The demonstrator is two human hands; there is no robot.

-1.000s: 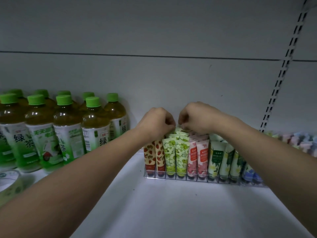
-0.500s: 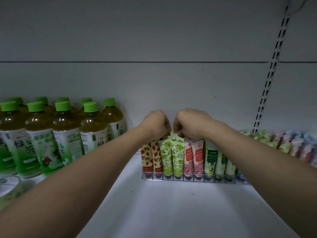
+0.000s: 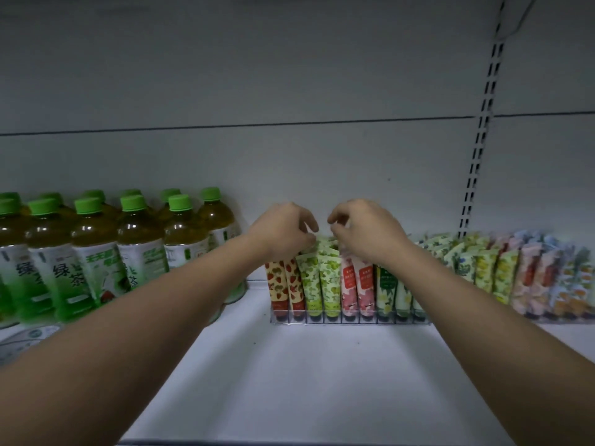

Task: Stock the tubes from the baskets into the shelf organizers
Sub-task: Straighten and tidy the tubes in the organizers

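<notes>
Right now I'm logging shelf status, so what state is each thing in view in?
Left hand: fingers curled over the tube tops; any grip is hidden.
Right hand: likewise, grip hidden.
Green tubes: upright, caps down, in the organizer.
Clear organizer: front slots filled.
Green tea bottles: upright, capped.
Packets to the right: standing in rows, blurred.

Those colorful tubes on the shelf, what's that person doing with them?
A person is tidying hand-cream tubes in a clear shelf organizer. Both arms reach in: the left hand and the right hand are at the top of the green-patterned tubes in the middle rows, fingers curled down among their tops. Whether either hand actually pinches a tube is hidden. Strawberry tubes stand left of them, pink tubes right. Green tea bottles stand farther left on the shelf.
</notes>
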